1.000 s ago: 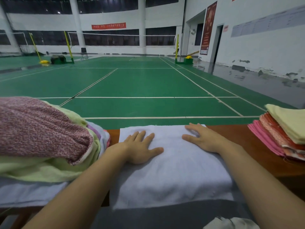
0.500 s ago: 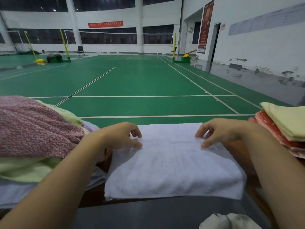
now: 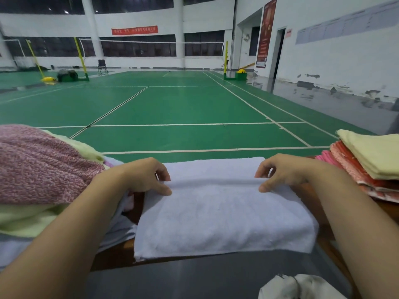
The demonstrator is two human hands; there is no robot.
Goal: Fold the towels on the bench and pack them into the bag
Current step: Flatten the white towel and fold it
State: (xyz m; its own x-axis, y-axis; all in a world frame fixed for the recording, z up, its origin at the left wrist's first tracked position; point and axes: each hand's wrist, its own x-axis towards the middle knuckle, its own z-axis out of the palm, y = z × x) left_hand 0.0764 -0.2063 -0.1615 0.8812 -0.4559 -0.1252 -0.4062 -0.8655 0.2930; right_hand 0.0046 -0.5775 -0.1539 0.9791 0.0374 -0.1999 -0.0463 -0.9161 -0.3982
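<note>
A white towel [image 3: 222,214] lies across the brown wooden bench [image 3: 328,240] in front of me, partly folded. My left hand [image 3: 142,175] pinches its far left part and my right hand [image 3: 287,173] pinches its far right part. Between them the far edge is lifted into a raised fold. To the left sits a loose heap of towels, with a pink knitted one [image 3: 41,165] on top of a pale yellow one [image 3: 23,219]. At the bottom right a white cloth item [image 3: 300,287] shows partly; I cannot tell if it is the bag.
A neat stack of folded towels [image 3: 371,162], pale yellow over orange and pink, sits on the bench at the right. Beyond the bench stretches a green badminton court [image 3: 172,108] with a net and posts. Dark floor lies under the bench's near edge.
Both hands went from pressing flat on the towel to curling and pinching its far edge, which is now lifted and drawn toward me in a fold.
</note>
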